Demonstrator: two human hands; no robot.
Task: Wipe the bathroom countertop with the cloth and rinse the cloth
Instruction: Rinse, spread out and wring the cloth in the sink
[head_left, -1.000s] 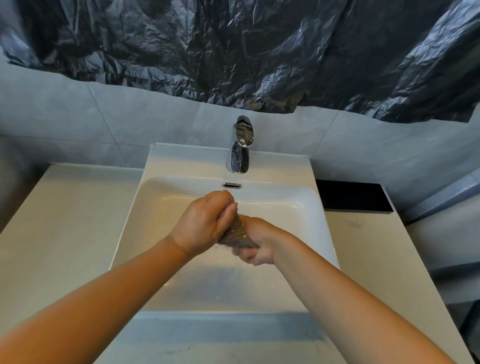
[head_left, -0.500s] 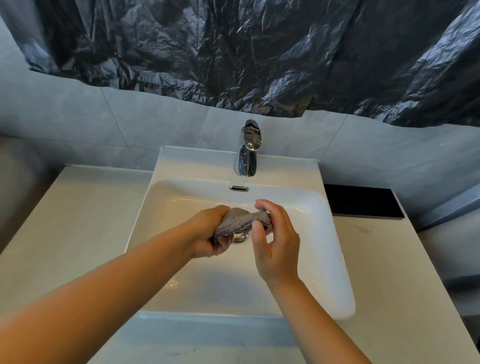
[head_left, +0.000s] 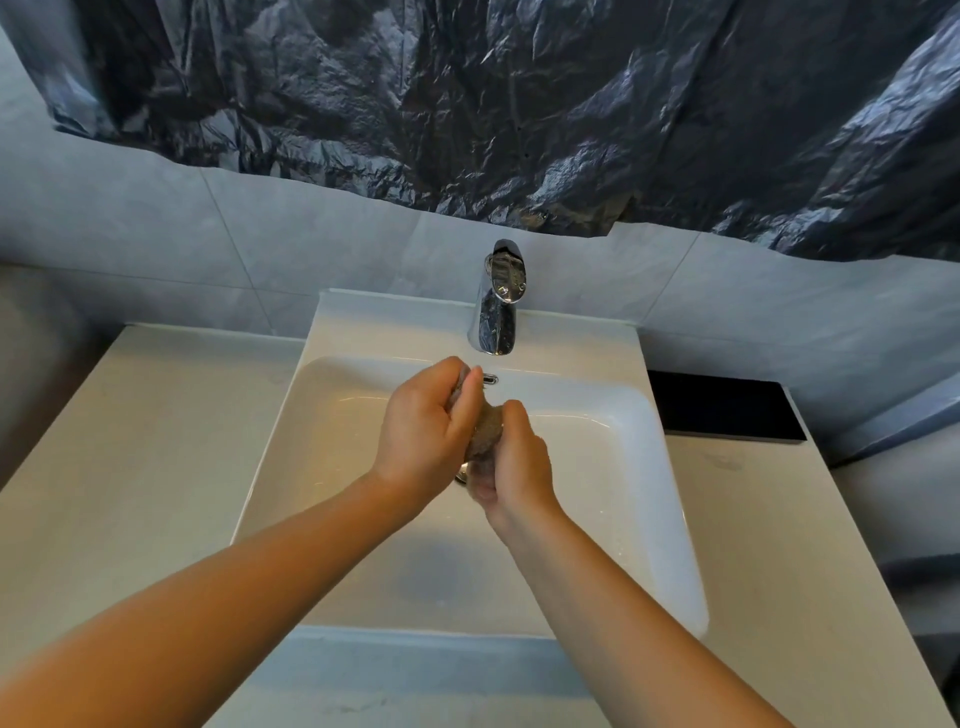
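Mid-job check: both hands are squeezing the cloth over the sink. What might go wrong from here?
1. The left hand and right hand twist the small grey cloth above the white ceramic basin; squeezed water may spatter the pale countertop beside it.
2. The left hand's fingers sit close under the chrome faucet spout and might knock it.
3. Only a little cloth shows between the hands, so it may slip into the basin.

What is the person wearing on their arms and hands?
The left arm and right arm are bare, no sleeves in view. The left hand and right hand have no gloves; no watch, bracelet or ring shows.
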